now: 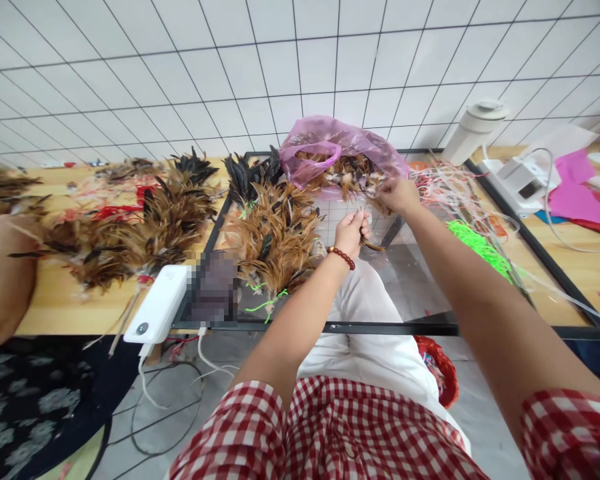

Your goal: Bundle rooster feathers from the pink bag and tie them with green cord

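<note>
My left hand (351, 233) is closed over the middle of the glass-topped table. Brown feathers (373, 246) stick out from below its fingers. Further up and to the right, my right hand (399, 195) pinches at feathers by the mouth of a pink plastic bag (307, 153). Loose brown feathers (347, 175) fill the bag's opening, and the exact piece between my right fingertips is partly hidden. Left of my left hand lies a big pile of tied brown and black feather bunches (280, 230), some with bright green ties.
Bright green strands (480, 250) and pale strings (445, 183) lie to the right, near a white bottle (475, 130) and a white device (523, 183). A white power bank (157, 303) sits at the front edge. A co-worker's hand (10, 230) is by more feather bunches (130, 237) at left.
</note>
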### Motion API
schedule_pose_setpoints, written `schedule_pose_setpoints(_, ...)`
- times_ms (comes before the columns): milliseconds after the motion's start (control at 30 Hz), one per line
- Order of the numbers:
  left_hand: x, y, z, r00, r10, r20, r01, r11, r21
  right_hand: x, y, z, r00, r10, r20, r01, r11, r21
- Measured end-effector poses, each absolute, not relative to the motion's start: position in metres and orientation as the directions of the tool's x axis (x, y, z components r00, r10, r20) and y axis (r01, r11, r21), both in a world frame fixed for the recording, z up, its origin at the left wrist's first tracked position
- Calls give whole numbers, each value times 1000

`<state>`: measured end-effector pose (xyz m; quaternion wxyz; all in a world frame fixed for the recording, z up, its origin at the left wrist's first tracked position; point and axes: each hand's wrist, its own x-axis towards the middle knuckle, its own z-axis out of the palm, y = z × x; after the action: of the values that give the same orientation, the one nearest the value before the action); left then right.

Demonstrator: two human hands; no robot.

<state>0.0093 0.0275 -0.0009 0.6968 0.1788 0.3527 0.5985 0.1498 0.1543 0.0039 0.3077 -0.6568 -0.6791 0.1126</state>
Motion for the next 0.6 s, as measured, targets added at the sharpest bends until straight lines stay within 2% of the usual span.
schedule_pose_setpoints(133,9,28,-1,44,956,-289,-711,233,664,165,153,9,107,893,436,682,254,-686)
schedule_pose_setpoints(267,10,28,1,35,950,-309,-717,239,655,179,141,11,126,863,490,444,392,-806)
schedule_pose_setpoints(333,11,28,1,22,951,-309,-714,232,661,183,132,9,150,870,469,278,418,-865)
schedule_pose_setpoints(433,12,28,1,-5,953,-304,-705,212,677,182,116,1,145,918,368,86,359,-929)
schedule_pose_setpoints(600,14,31,-3,-97,950,-296,-677,155,720,166,86,-18,65,955,288,-8,289,-957)
